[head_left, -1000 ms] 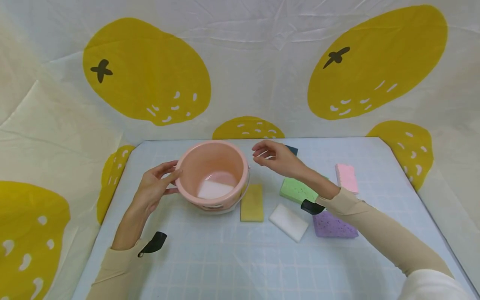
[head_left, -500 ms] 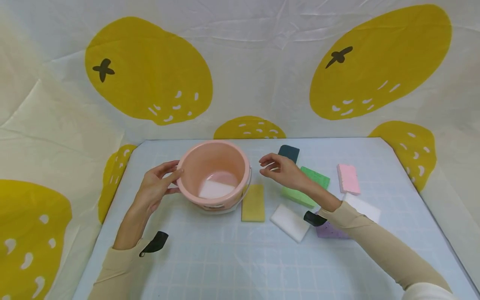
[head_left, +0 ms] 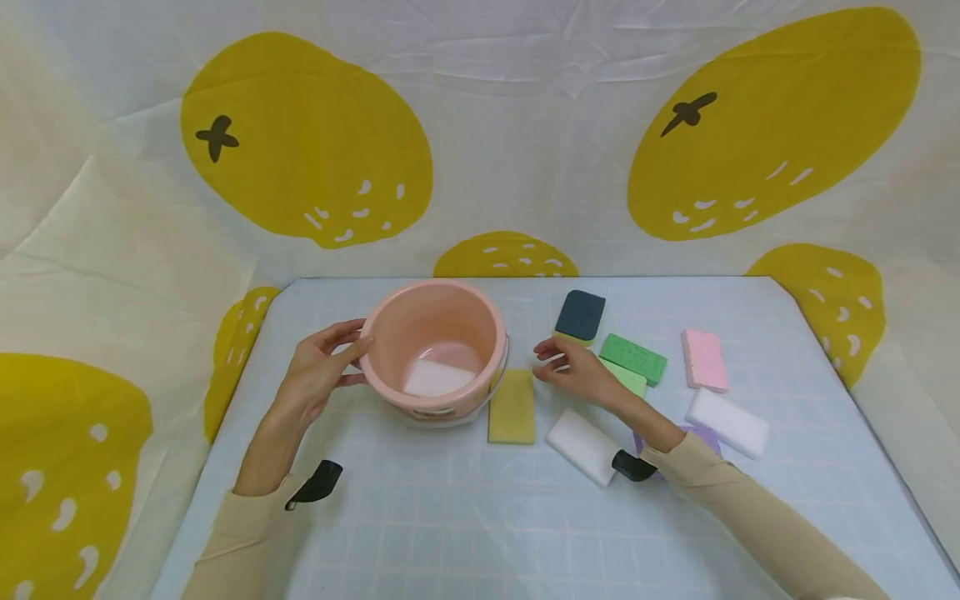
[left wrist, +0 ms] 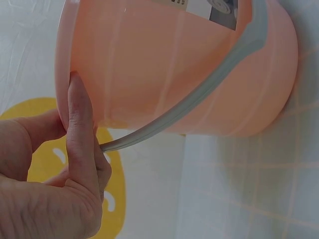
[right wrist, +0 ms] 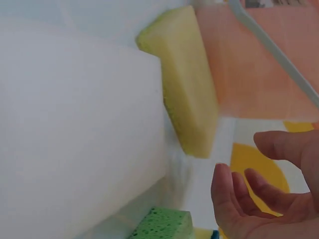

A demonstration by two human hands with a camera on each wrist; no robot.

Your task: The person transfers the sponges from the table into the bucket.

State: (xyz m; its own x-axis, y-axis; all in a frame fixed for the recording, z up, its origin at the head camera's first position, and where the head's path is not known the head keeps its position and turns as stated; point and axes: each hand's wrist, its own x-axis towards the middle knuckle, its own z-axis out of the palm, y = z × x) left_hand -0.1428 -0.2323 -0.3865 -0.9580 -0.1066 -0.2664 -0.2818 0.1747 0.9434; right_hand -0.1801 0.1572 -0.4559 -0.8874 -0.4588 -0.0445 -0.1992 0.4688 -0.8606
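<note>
I keep my left hand [head_left: 318, 379] pinching the rim of the pink bucket [head_left: 435, 350] so it stays steady, while my right hand [head_left: 577, 372], fingers loose and holding nothing, hovers just right of the yellow sponge [head_left: 512, 406]; I judge the clean move is to come down on the sponge's long edges, clear of the bucket's handle. The sponge is a flat yellow rectangle lying on the table [head_left: 450, 517] just beside the bucket's near right side, with a white sponge [head_left: 438, 379] already lying in the bucket's bottom.
</note>
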